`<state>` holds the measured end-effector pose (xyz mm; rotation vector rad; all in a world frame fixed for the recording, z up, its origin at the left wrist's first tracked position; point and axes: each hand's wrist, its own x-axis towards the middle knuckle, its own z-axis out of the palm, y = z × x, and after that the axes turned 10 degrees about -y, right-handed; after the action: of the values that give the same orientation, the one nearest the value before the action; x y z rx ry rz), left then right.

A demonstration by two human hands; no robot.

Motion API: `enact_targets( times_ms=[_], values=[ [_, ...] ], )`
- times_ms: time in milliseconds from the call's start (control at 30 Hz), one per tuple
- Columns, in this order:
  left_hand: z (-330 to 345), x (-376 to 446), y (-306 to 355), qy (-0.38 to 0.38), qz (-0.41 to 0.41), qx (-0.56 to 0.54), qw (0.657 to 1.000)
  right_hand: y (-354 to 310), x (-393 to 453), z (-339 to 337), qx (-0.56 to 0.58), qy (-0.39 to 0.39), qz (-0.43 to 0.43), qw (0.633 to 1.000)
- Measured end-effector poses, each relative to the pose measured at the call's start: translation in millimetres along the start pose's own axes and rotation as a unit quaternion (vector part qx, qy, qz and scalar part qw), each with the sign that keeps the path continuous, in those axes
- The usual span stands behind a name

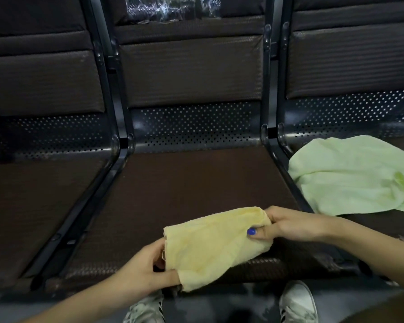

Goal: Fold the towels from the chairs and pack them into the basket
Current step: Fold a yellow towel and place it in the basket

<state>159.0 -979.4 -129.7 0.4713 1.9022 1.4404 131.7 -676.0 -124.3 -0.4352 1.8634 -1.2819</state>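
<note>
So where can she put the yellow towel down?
The middle seat is bare behind the yellow towel, back to its perforated metal strip. The left seat looks bare too. The right seat is crowded: the green towel covers most of what shows. Left hand and right hand both hold the yellow towel.

Dim light leaves the dark seats (191, 183) murky; glare glints off plastic wrap (173, 8) up top, and wide-angle distortion bends the soft, blurred edges.

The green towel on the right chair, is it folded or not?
Not folded. The green towel lies loose and rumpled on the right chair, neither hand on it.
</note>
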Motion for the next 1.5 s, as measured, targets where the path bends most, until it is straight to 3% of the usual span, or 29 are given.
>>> enact_targets(
  times_ms=[100, 300, 467, 533, 733, 900, 1000, 1100, 1200, 1433, 1500],
  values=[
    [7, 2, 1, 0.022, -0.023, -0.056, 0.998, -6, 6, 2, 0.028, 0.03, 0.028, 0.999],
    [12, 8, 3, 0.151, -0.049, -0.086, 0.984, -12, 19, 10, 0.033, 0.103, 0.091, 0.99],
    [0, 19, 1, 0.199, -0.072, 0.071, 0.975, -13, 26, 14, -0.011, 0.147, 0.165, 0.975],
    [-4, 28, 2, 0.208, -0.1, 0.07, 0.97, -13, 26, 12, -0.001, 0.159, 0.172, 0.972],
    [-14, 40, 6, 0.121, -0.209, 0.023, 0.97, -18, 30, 10, 0.01, 0.178, 0.228, 0.957],
    [-20, 50, 1, 0.181, -0.147, 0.293, 0.927, -21, 37, 11, 0.0, 0.179, 0.276, 0.944],
    [-23, 59, 8, 0.103, -0.106, 0.432, 0.89, -21, 38, 9, -0.024, 0.174, 0.299, 0.938],
    [-23, 69, 20, 0.02, -0.117, 0.39, 0.913, -20, 42, 5, -0.024, 0.167, 0.298, 0.94],
    [-22, 78, 29, 0.004, -0.158, 0.326, 0.932, -21, 45, 0, 0.008, 0.16, 0.276, 0.948],
    [-14, 91, 40, -0.079, -0.186, 0.417, 0.886, -40, 38, -10, 0.092, 0.131, 0.212, 0.964],
    [-12, 94, 39, -0.068, -0.172, 0.395, 0.9, -41, 38, -10, 0.108, 0.153, 0.189, 0.964]
  ],
)
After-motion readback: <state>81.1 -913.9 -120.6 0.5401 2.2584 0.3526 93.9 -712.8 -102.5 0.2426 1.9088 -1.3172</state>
